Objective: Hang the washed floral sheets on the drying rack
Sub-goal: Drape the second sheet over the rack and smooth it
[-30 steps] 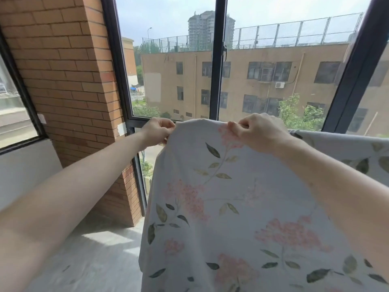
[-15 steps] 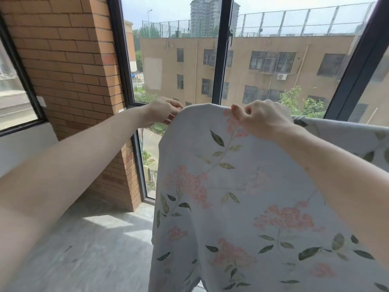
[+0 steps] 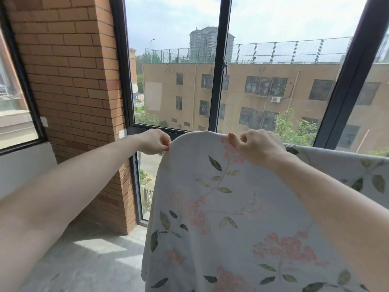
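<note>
Head view shows no brand, label or writing that we can read, neither on the cloth nor on the walls.

We see two bare arms stretched forward, both raised to about the same height in front of the window. Our left hand has its fingers curled, and its grip is narrow: thumb and fingers pinch the left end of the top edge of the floral sheet. Our right hand is turned with its back to the camera; its fingers are bent over the top edge of the same sheet and pinch it a little to the right of the middle. Between the two hands the edge rises in a soft arch.

We count one sheet in the hands, pale with pink flowers and green leaves. It hangs down from the hands in front of the window and covers the lower right part of the view. More floral cloth lies behind the right forearm; we cannot tell if it is a second sheet. The drying rack is hidden from us.

At left stands one brick pillar, and the grey floor is below.
</note>
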`<action>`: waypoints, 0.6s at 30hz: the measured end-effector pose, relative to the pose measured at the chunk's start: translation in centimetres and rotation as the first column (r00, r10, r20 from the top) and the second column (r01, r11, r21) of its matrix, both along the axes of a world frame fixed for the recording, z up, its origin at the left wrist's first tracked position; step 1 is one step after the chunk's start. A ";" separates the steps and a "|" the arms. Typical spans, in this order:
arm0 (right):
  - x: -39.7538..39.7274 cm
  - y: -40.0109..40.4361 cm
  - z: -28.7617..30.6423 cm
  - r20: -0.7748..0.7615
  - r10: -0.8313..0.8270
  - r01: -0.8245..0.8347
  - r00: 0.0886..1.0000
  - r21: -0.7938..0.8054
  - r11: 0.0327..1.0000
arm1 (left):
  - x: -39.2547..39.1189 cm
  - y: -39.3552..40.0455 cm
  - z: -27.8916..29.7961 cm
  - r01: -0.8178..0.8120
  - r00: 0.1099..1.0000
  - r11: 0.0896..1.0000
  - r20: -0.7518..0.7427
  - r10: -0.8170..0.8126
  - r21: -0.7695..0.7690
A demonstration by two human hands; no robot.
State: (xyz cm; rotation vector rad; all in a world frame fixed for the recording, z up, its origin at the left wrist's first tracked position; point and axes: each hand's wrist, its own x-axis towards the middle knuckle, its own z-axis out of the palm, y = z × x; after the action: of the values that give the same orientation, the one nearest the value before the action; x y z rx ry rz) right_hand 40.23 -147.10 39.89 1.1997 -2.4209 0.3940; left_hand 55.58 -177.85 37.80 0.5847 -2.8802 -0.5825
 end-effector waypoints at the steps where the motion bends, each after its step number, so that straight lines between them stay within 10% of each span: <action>1: 0.0 0.0 0.0 0.000 0.000 0.000 1.000 -0.003 1.000 | -0.3 0.1 -0.2 -0.018 0.997 0.994 -0.077 0.027 0.111; 5: -0.2 0.0 0.0 0.001 0.001 -0.001 1.000 -0.015 1.000 | -1.5 0.8 -2.5 -0.032 0.952 0.898 -0.261 0.162 0.439; 8: -0.1 -0.2 0.0 0.006 -0.003 0.003 1.000 -0.014 1.000 | -1.3 0.8 -3.3 -0.042 0.994 0.878 -0.067 0.084 0.477; 18: 0.2 -0.8 0.0 0.005 -0.016 0.017 1.000 -0.016 1.000 | -0.7 1.5 3.0 0.104 0.994 0.989 0.023 -0.107 0.100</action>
State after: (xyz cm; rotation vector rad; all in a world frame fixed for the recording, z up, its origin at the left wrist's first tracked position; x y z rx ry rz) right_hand 40.42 -147.89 39.89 1.1725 -2.4251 0.4112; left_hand 54.86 -176.40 40.78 0.4589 -2.9369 -0.7421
